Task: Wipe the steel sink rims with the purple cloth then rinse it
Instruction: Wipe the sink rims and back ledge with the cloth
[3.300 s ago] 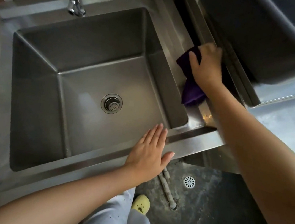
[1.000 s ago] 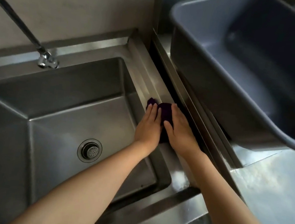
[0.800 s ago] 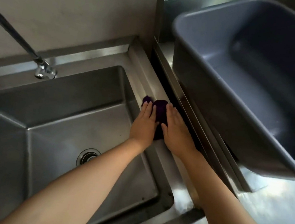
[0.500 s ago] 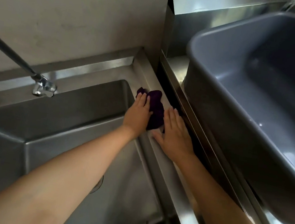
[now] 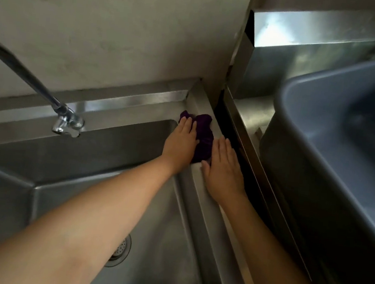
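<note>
Your left hand (image 5: pixel 180 142) lies flat, fingers spread, on the left part of the purple cloth (image 5: pixel 202 136), pressing it to the right rim (image 5: pixel 211 206) of the steel sink near its back corner. Your right hand (image 5: pixel 223 167) lies flat and open on the rim at the cloth's 5 o'clock, fingertips touching it. At 3 o'clock a dark gap borders the rim, then the grey tub (image 5: pixel 337 146). At 9 o'clock the basin drops away, with the faucet (image 5: pixel 66 122) well apart.
</note>
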Demonstrator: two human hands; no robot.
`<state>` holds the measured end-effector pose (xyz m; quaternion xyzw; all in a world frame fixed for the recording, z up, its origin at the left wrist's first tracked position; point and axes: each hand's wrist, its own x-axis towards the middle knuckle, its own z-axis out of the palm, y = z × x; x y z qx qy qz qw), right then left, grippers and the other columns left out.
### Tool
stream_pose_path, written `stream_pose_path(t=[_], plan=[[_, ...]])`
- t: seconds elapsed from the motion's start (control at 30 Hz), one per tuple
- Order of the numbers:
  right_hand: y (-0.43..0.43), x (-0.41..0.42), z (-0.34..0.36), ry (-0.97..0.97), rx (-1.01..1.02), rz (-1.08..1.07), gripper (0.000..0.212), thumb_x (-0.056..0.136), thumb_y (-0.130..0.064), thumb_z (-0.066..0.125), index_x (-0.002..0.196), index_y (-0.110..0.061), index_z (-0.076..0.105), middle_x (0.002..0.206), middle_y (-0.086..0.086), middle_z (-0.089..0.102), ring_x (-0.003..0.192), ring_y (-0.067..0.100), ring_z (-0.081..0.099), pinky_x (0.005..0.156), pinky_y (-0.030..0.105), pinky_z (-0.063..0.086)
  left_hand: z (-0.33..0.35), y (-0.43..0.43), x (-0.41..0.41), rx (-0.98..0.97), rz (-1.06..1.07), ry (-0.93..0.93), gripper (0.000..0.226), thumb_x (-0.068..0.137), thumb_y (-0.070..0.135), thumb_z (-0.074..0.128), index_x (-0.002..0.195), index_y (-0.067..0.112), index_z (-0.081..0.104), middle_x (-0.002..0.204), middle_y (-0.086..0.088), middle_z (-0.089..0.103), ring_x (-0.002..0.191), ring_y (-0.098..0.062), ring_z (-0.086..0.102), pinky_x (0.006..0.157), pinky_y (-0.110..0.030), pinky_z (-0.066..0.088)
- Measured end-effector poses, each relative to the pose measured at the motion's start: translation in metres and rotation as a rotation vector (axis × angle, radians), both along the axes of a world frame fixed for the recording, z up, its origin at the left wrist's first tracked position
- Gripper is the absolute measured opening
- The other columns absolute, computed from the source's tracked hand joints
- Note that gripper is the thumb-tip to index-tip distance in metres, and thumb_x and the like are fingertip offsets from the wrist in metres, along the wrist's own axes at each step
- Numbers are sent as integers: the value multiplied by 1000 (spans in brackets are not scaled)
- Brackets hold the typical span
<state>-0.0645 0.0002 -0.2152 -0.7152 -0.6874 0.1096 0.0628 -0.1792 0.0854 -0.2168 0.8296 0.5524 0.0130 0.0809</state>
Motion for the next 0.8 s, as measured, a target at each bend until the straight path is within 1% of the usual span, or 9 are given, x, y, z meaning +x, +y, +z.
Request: stream_pose_path(t=[0.2,0.37,0.47,0.63,0.8], plan=[[40,-10,0,0,3,-7,68,98,-43,26,148,-8,-4,159,12,-3,146,22,-7,118,35,-3,-6,40,-8,-4,29,-24,55,101,25,32,148,4,13,158,-15,10,146,-27,5,118,-37,16],[66,-13,-1,-14,-55,24,79,94,-58,22,148,-8,-7,158,12,-7,146,23,-11,118,35,-5,-7,71,-17,6,45,-3,55,100,28,34,148,6,17,157,-12,15,146,-24,8,119,-35,10],[76,-14,-3,-16,-47,25,83,92,-62,20,148,-7,-6,158,13,-7,146,23,-11,118,35,-6,-9,81,-22,24,40,34,55,100,31,32,148,9,18,157,-10,16,146,-22,9,119,-37,10],[91,-18,-3,-6,-51,18,83,92,-63,19,148,-6,-7,158,13,-7,146,22,-11,119,35,-6,-8,80,-26,56,56,83,54,100,35,29,149,14,18,158,-5,16,146,-18,9,119,-37,7],[102,-22,-1,-5,-51,-2,72,96,-54,17,149,-9,-3,159,13,-3,146,23,-8,119,36,-4,-5,80,-31,58,83,175,54,101,35,25,149,13,14,159,-5,12,146,-18,7,119,-39,5]])
